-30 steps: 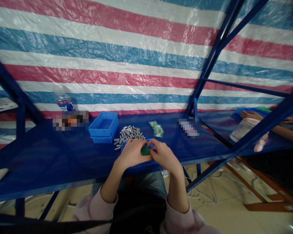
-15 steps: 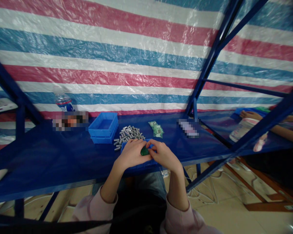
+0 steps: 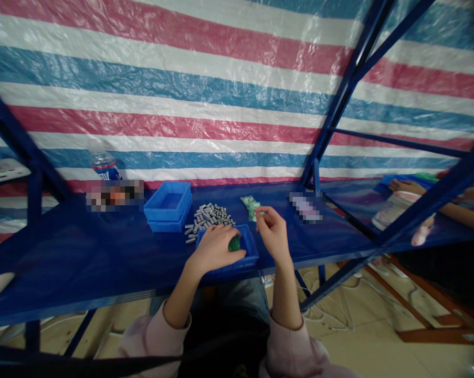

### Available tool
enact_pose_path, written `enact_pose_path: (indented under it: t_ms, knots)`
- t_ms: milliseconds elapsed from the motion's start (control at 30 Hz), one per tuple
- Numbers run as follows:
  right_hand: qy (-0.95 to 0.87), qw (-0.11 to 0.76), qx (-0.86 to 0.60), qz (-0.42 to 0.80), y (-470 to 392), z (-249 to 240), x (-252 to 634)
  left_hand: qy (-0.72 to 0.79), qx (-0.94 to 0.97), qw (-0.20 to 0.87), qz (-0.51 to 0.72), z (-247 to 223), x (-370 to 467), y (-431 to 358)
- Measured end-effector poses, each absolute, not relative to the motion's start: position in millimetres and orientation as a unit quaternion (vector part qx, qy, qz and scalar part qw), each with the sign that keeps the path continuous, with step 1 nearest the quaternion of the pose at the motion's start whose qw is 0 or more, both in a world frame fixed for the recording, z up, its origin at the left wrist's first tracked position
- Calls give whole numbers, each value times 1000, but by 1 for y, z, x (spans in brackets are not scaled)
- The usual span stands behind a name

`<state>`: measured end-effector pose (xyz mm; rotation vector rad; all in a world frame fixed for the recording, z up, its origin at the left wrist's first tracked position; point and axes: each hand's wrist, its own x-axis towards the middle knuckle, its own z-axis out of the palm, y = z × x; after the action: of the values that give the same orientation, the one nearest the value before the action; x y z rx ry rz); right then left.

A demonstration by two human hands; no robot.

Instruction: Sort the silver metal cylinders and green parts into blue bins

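Over a blue tray (image 3: 252,251) at the table's front edge, my left hand (image 3: 217,248) is closed round a green object (image 3: 234,243). My right hand (image 3: 273,231) is raised to the right of the tray, beside green-and-white packets (image 3: 251,206). Its thumb and forefinger are pinched together, and what they hold, if anything, is too small to name. Behind the tray lies a heap of small silvery cylinders (image 3: 213,215).
Stacked blue bins (image 3: 168,205) stand left of the cylinders. A bottle (image 3: 104,165) is at the back left. A blue frame post (image 3: 339,100) rises at right, and another person's hand (image 3: 406,186) is beyond it near a plastic jar (image 3: 394,209).
My right hand has moved away from the green object, up and to the right towards the packets, uncovering the tray's right side. My left hand still holds the green object.
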<state>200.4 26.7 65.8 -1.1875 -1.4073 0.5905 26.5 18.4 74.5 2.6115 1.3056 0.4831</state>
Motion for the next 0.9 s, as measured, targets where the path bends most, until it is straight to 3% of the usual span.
enact_pose_path:
  t_ms: [100,200,300,500,700,900]
  knots:
    - [-505,643,-554,155,33,62,206,444,876,97,163,74,26,18]
    - [-465,646,-597,102,38,56,213,447,873,103,164,75,26,18]
    - [-472,587,-655,64,44,46,219,447,873,104,164,76,27,18]
    - [-625,390,-676,10,57,19,217,444,873,106,169,76,27,17]
    - [-697,251,-668,70,60,11,210,443,874,107,171,74,27,19]
    - [-692,255,-670,87,62,18,210,441,874,109,171,74,26,18]
